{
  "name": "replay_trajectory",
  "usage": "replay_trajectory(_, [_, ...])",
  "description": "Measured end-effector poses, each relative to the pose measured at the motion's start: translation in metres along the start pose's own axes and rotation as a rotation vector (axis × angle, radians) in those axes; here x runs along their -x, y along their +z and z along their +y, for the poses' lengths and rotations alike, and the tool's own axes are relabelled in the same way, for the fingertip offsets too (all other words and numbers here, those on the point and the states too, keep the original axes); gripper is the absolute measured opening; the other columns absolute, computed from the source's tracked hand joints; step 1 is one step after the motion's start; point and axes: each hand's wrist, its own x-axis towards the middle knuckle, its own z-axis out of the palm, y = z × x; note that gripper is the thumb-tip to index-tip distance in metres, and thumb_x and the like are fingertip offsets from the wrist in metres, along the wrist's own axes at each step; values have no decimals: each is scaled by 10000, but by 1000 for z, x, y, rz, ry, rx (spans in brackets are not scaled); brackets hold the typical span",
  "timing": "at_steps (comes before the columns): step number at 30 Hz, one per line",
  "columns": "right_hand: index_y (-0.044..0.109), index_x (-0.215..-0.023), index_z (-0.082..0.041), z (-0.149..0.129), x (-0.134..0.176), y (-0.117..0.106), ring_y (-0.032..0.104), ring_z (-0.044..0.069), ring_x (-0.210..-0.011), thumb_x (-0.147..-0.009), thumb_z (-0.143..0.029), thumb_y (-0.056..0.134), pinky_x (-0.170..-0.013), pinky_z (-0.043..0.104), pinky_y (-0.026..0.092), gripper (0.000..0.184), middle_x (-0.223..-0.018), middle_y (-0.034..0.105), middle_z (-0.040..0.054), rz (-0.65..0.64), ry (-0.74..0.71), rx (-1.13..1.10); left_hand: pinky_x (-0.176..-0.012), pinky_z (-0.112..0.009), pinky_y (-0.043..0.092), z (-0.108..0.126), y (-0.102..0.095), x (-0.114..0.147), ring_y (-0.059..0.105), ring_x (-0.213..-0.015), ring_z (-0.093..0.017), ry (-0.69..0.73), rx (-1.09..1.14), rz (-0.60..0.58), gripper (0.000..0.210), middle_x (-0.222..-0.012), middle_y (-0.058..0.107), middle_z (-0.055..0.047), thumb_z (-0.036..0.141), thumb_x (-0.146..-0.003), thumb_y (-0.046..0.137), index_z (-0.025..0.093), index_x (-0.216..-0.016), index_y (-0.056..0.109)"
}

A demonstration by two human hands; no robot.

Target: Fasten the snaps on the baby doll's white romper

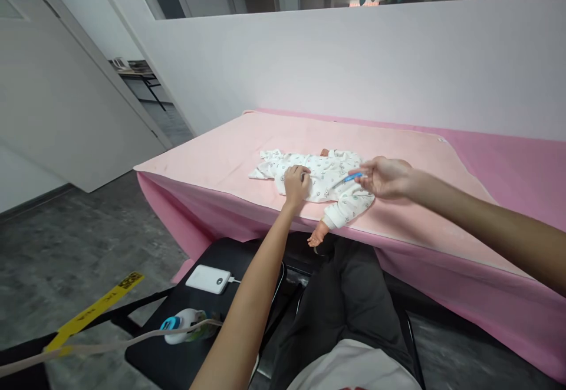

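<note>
A baby doll in a white printed outfit (325, 179) lies on the pale pink blanket (212, 163). One bare doll hand (319, 234) hangs over the table's front edge; the other shows at the far side. No head of the doll can be seen. My left hand (296, 184) rests on the outfit's left half with its fingers curled on the cloth, a small dark spot beside the fingertips. Above the doll's right end, my right hand (384, 176) is turned palm up, pinching a slim blue pen-shaped stick (352, 176). Its tip points left over the outfit.
A black chair (154, 354) at lower left carries a white power bank (207, 279) and a white bottle with a blue cap (190, 325). A cable (145, 338) runs across it. A pink cloth (526, 169) drapes the table, with a white wall (354, 65) behind.
</note>
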Motion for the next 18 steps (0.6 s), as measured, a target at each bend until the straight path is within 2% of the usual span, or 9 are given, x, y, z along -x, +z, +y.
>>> replay_trajectory(2, [579, -595, -137, -6, -13, -18, 493, 51, -417, -865, -75, 341, -566, 216, 482, 365, -426, 542, -52, -48, 110, -304, -764, -356, 392, 0, 0, 0, 515, -813, -209, 1, -2, -4, 161, -793, 606, -38, 94, -743, 413, 210, -710, 519])
replay_trajectory(5, [594, -679, -108, -18, -23, -40, 473, 5, -406, -940, -175, 185, -452, 142, 371, 490, -564, 612, -14, 75, 298, -718, -760, -348, 391, -1, -1, 0, 516, -814, -207, 5, -4, -3, 160, -792, 604, -35, 95, -745, 416, 211, -716, 524])
replay_trajectory(8, [602, -700, -92, -28, -22, -54, 494, 57, -396, -900, -186, 360, -402, 181, 377, 328, -563, 625, 32, -236, 622, -763, -755, -337, 391, -2, 0, 0, 518, -814, -202, 5, 2, -4, 159, -787, 603, -31, 93, -739, 423, 211, -715, 527])
replay_trajectory(10, [605, -687, -100, -36, -20, -63, 527, 87, -427, -864, -167, 404, -380, 194, 368, 276, -602, 646, 61, -290, 569, -829, -757, -336, 389, -3, 0, -1, 514, -804, -201, 8, 6, 5, 156, -781, 602, -32, 90, -733, 426, 209, -707, 523])
replay_trajectory(13, [586, -718, -191, -45, -16, -72, 457, 69, -382, -934, -370, 171, -321, 179, 259, 501, -540, 588, -8, 427, 81, -1036, -762, -345, 382, -3, 0, -1, 507, -794, -207, 13, 3, 17, 153, -781, 602, -36, 87, -724, 428, 208, -703, 521])
replay_trajectory(14, [573, -695, -193, -46, -15, -72, 406, 63, -342, -934, -409, 89, -308, 179, 236, 582, -489, 550, -16, 547, 134, -1065, -760, -347, 380, -3, 0, -2, 506, -794, -209, 13, 3, 18, 153, -781, 602, -38, 87, -721, 430, 208, -702, 521])
replay_trajectory(15, [573, -674, -176, -44, -14, -72, 414, 59, -346, -936, -372, 169, -321, 179, 264, 520, -489, 559, -7, 364, 308, -1023, -759, -348, 379, -3, 0, -2, 507, -798, -212, 13, 6, 17, 152, -781, 603, -39, 87, -718, 431, 208, -701, 522])
replay_trajectory(17, [597, -696, -144, -35, -14, -72, 475, 77, -390, -898, -312, 376, -362, 195, 342, 344, -531, 607, 26, -176, 593, -889, -759, -348, 378, -3, 1, -3, 509, -803, -214, 12, 10, 12, 150, -778, 602, -39, 92, -720, 434, 210, -700, 523])
replay_trajectory(18, [606, -705, -143, -28, -14, -72, 485, 71, -401, -877, -280, 430, -377, 187, 358, 281, -541, 616, 24, -231, 606, -858, -759, -349, 378, -3, 1, -3, 509, -802, -215, 13, 9, 9, 148, -776, 602, -40, 95, -721, 434, 211, -698, 524])
